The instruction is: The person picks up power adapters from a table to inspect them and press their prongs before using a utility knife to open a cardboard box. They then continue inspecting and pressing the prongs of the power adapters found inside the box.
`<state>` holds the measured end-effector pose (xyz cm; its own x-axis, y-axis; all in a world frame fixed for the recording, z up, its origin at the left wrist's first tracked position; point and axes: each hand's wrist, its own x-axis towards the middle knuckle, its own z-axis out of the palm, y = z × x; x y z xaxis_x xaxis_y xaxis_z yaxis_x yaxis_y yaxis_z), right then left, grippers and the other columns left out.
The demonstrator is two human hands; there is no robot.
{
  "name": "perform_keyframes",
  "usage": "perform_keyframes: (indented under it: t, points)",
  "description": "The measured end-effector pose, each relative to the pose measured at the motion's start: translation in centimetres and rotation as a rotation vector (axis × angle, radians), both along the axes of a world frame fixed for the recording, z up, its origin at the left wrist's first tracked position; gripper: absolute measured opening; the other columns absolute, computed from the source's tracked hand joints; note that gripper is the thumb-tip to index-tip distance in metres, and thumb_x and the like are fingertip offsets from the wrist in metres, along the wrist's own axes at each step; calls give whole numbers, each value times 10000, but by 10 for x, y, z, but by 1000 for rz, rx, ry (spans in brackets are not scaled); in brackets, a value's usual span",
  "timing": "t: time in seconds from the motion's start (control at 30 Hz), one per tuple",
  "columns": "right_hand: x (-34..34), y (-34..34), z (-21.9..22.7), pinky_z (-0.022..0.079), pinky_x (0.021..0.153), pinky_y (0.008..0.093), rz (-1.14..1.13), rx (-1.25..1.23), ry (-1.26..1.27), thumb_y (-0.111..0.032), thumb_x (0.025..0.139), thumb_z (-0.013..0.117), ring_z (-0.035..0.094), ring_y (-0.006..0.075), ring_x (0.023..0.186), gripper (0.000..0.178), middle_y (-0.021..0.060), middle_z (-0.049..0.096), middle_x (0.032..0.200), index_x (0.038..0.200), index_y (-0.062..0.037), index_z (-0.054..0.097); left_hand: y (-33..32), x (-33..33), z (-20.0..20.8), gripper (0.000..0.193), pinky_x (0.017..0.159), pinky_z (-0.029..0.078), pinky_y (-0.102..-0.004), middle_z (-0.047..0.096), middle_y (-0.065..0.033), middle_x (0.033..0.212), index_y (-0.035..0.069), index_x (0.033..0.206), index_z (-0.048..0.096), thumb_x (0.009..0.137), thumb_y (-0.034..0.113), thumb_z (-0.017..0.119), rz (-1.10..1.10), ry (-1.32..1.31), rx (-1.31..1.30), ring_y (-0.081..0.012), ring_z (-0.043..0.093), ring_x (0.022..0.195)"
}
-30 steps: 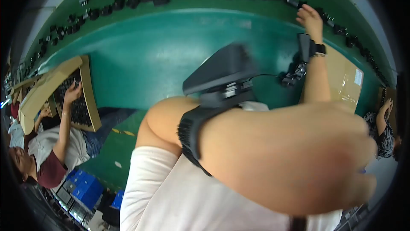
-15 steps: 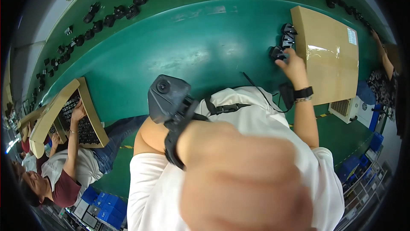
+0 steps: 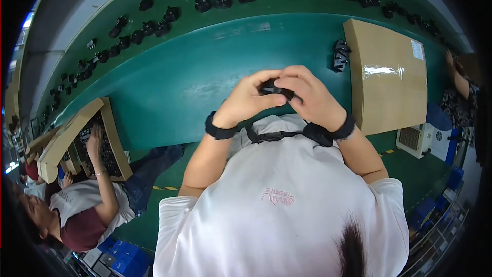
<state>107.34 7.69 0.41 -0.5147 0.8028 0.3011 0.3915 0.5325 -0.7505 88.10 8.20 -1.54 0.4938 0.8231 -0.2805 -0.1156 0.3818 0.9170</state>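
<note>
Above the near edge of the bench, in front of my body, both hands close on one black plug adapter point(image 3: 274, 88). My left hand point(image 3: 245, 100) grips it from the left with thumb and fingers. From the right, the curled fingers of my right hand point(image 3: 313, 95) lie over its top and side. The fingers hide much of its shape. Farther right, a small group of black plug adapters point(image 3: 340, 55) rests against the side of a taped cardboard box, apart from my hands.
The closed cardboard box point(image 3: 392, 87) occupies the bench's right side. Along the far green strip sit several black plug adapters point(image 3: 223, 1). At left, a co-worker's hand point(image 3: 94, 144) reaches into an open carton point(image 3: 117, 141) of black pieces. Another person's arm point(image 3: 459, 79) shows at far right.
My left hand has come down from close to the camera to the bench edge. My right hand has brought a plug adapter from beside the box to meet it.
</note>
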Motion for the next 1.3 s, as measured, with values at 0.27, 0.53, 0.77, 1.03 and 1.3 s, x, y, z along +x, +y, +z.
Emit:
perform_keyframes:
  t: [0.27,0.53,0.77,1.03,1.3]
  points:
    - [-5,-18,54,504,705,298,117,34,458,167,675,602,589,235,888,663,216,445,1139,1199,-147,344,-24,-7,37,447,825,468,-297,539,-101,1126,28,1068,556,668,38,756,171,-213,434,-188,540,1016]
    - [-9,-22,63,516,655,282,136,251,316,202,665,595,596,218,842,616,223,449,1098,1101,-152,340,-32,6,47,427,833,463,-293,543,-96,1120,39,1032,578,648,26,766,230,-225,539,-181,548,995]
    - [9,-22,59,500,606,256,183,259,297,202,680,579,588,199,812,561,205,460,1054,1045,-153,344,-40,25,45,419,823,474,-286,546,-95,1111,29,1015,584,639,11,767,256,-219,492,-170,549,988]
    - [20,-6,47,490,624,262,143,240,306,165,696,585,585,201,810,523,183,477,1047,1074,-145,400,-34,39,39,422,807,478,-277,543,-102,1111,21,1064,546,689,24,740,302,-213,364,-160,555,964]
    - [19,82,-5,495,644,268,75,-349,268,-1,759,638,593,162,731,342,133,588,974,1054,-68,480,18,55,3,489,814,466,-279,559,-92,1054,37,1241,368,824,65,622,537,-102,43,-156,553,940]
